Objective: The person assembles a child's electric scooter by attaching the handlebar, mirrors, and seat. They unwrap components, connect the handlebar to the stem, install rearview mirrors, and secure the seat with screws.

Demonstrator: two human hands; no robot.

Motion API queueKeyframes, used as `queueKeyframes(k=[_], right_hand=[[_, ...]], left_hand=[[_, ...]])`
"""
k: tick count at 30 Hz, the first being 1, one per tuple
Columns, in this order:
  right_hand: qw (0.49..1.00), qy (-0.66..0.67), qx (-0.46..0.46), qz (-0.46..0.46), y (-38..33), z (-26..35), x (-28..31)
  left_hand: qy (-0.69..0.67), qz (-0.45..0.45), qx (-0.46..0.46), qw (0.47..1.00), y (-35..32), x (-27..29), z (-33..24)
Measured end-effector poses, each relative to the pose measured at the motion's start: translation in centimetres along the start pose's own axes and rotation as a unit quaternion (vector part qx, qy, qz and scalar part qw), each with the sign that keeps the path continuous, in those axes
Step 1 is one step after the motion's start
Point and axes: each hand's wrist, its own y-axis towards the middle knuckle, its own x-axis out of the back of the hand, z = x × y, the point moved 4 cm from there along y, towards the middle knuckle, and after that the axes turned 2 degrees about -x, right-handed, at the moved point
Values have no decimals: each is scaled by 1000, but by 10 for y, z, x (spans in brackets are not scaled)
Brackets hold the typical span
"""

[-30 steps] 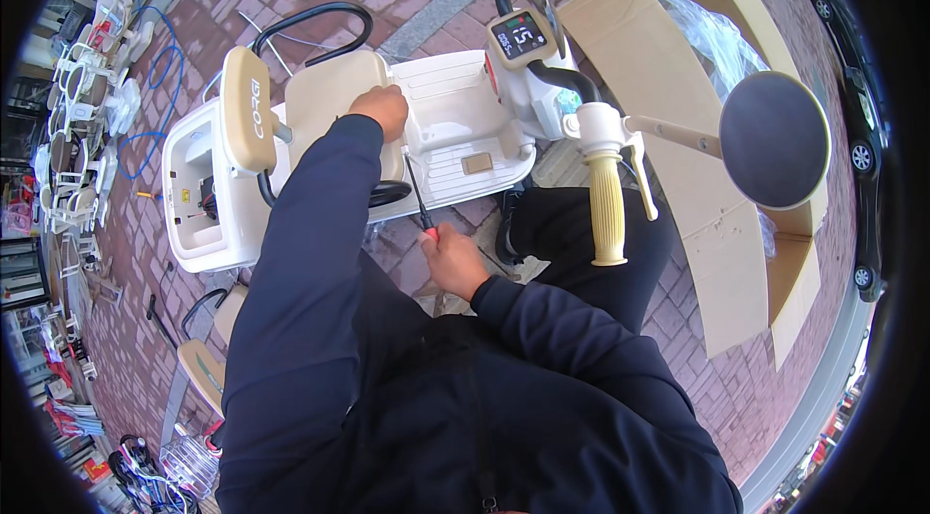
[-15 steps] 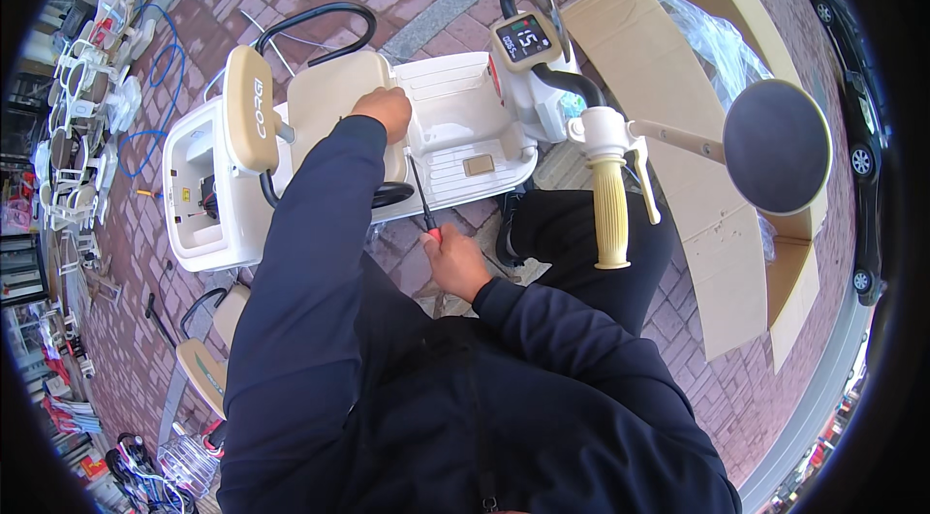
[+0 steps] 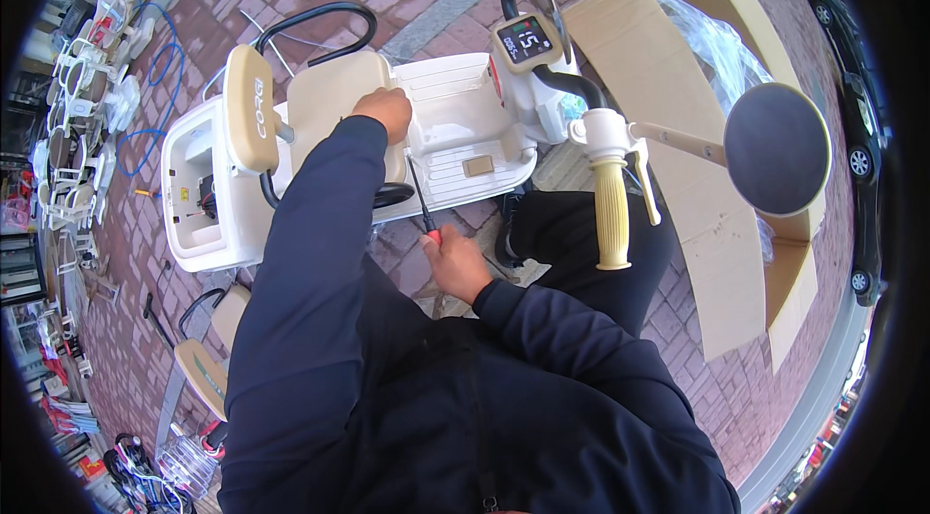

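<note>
My right hand [image 3: 457, 264] is closed around the red and black handle of a screwdriver [image 3: 423, 202]. The thin shaft points up and away, its tip by the front edge of the beige seat [image 3: 329, 93]. At that same front edge my left hand [image 3: 387, 114] is curled shut; its fingertips, and anything in them, are hidden. The seat belongs to a white mobility scooter [image 3: 455, 122] standing across in front of me. A beige backrest [image 3: 250, 112] and black looped armrests [image 3: 325, 18] are fixed by the seat. My left sleeve covers part of the seat.
The scooter's cream handlebar grip [image 3: 610, 214], lit display [image 3: 528, 37] and round mirror [image 3: 778, 148] stand to the right. Behind them lies an opened cardboard box [image 3: 683, 194] with clear plastic. Left are an open rear compartment [image 3: 199, 241], blue hose [image 3: 174, 78] and another beige seat [image 3: 201, 376].
</note>
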Motion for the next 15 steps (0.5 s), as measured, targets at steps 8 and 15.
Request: queueKeyframes(k=[8,15], right_hand=[[1000,-4,-23,0,0,-12,-5],[889,378,-254,54,6,-48,-34]], left_hand=[[0,1,6,1000,1,-1,1],[-3,5,7,1000,2,-2,2]])
